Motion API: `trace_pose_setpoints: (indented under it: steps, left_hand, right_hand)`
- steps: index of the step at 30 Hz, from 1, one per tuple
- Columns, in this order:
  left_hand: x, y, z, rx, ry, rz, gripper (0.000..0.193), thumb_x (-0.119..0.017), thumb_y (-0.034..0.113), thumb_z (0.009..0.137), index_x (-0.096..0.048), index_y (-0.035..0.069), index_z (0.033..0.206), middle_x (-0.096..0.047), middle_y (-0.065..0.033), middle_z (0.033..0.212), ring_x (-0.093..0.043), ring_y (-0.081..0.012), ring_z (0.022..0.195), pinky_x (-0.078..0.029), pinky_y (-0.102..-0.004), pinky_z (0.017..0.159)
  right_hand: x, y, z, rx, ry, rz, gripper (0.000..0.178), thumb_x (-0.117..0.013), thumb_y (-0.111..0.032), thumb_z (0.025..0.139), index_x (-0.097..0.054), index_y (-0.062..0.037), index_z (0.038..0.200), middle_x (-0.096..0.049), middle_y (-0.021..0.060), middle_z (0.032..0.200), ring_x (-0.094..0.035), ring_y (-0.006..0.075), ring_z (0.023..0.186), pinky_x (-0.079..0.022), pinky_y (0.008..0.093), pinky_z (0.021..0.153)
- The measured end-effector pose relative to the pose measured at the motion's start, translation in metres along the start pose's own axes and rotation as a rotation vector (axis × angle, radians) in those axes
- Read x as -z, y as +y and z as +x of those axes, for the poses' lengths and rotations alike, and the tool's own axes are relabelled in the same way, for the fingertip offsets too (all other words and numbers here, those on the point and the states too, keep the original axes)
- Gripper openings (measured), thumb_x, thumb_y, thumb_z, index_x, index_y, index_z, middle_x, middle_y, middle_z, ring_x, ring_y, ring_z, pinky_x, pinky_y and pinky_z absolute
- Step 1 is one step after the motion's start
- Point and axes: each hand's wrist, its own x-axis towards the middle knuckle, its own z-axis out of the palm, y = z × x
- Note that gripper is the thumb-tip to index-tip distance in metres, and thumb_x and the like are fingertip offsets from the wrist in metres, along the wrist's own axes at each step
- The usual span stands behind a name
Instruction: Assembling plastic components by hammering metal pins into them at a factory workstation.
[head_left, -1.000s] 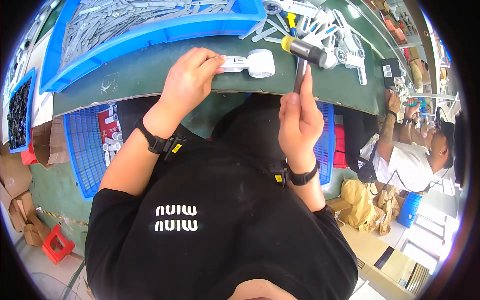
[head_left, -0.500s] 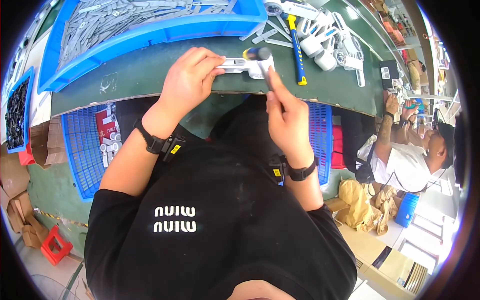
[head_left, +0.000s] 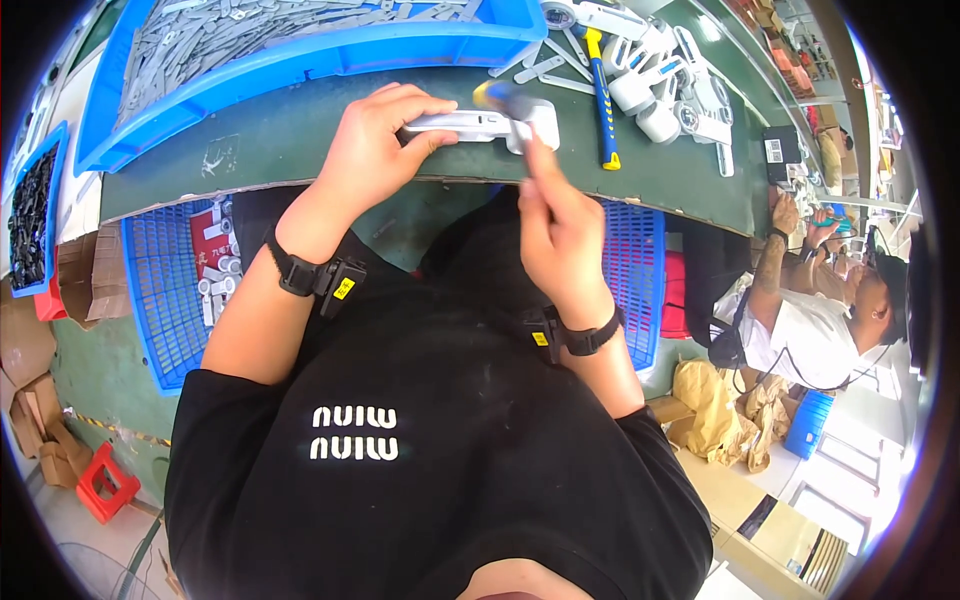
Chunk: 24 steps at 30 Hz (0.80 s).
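A white long-armed plastic part [head_left: 478, 124] with a wide rounded end lies on the green bench, near its front edge. My left hand [head_left: 375, 142] pinches the arm of it between thumb and fingers. In my right hand [head_left: 566, 235] is a small hammer [head_left: 502, 99]; its dark and yellow head is smeared by motion just above the part. Whether the head touches the part, I cannot tell. A second hammer [head_left: 604, 100] with a blue and yellow handle lies on the bench to the right.
A blue bin [head_left: 330, 62] of grey metal strips stands at the back left. Several white plastic parts [head_left: 655, 90] are heaped at the back right. Blue baskets [head_left: 170, 300] sit under the green bench [head_left: 260, 135]. A co-worker [head_left: 820, 310] is at the far right.
The white part now shows more of its arm, with my left thumb and fingers spread wider around it. The hammer and my right hand have shifted slightly left.
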Motion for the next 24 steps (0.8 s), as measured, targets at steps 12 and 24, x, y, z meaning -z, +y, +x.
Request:
trace_pose_setpoints:
  steps: [12,24]
  left_hand:
    - [0.003,0.002,0.001,0.139,-0.024,-0.023,0.034,-0.093,0.011,0.088,-0.083,0.005,0.120,-0.081,-0.0120,0.107,-0.075,-0.0268,0.091,-0.059,-0.0356,0.082]
    - [0.005,-0.003,-0.002,0.125,-0.032,-0.008,0.037,-0.094,0.015,0.088,-0.082,0.005,0.122,-0.082,-0.0115,0.106,-0.077,-0.0257,0.093,-0.060,-0.0360,0.085]
  right_hand:
    - [0.013,-0.008,0.009,-0.071,-0.189,-0.036,0.055,-0.064,0.006,0.102,-0.065,-0.0076,0.155,-0.076,0.0292,0.110,-0.076,0.0454,0.091,-0.060,0.0401,0.083]
    - [0.005,-0.023,0.010,0.000,-0.104,0.038,0.060,-0.064,0.004,0.103,-0.061,-0.0133,0.160,-0.076,0.0249,0.097,-0.073,0.0448,0.080,-0.059,0.0423,0.077]
